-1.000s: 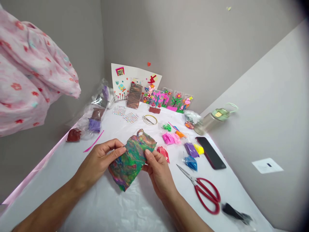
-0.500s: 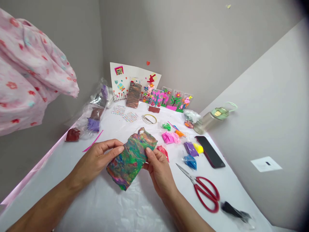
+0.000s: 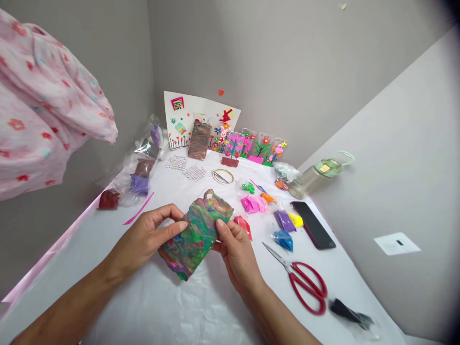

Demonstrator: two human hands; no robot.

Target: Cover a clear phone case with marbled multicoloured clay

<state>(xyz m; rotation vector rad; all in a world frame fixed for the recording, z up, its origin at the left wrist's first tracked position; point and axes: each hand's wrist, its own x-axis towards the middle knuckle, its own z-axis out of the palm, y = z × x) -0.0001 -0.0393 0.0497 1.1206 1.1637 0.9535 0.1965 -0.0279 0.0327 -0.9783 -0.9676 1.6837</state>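
Between my two hands a phone case (image 3: 197, 235) coated in marbled green, blue, orange and purple clay is held tilted above the table, its camera hole at the top end. My left hand (image 3: 153, 239) pinches its left edge, the thumb lying on the clay surface and the fingers behind. On the opposite edge my right hand (image 3: 237, 254) grips with the thumb on top; its other fingers are partly hidden underneath. A bag of red clay (image 3: 243, 226) lies just beyond my right fingers.
Red-handled scissors (image 3: 305, 285), a phone (image 3: 313, 225) and several clay bags (image 3: 254, 204) lie to the right. A bottle (image 3: 316, 177) is near the wall. Decorated cases (image 3: 264, 148) and a brown marbled case (image 3: 199, 140) stand at the back. Pink floral cloth (image 3: 50, 110) hangs at left.
My left thumb has slid slightly right, further onto the clay surface. The case is still in both hands, nearly in the same place.
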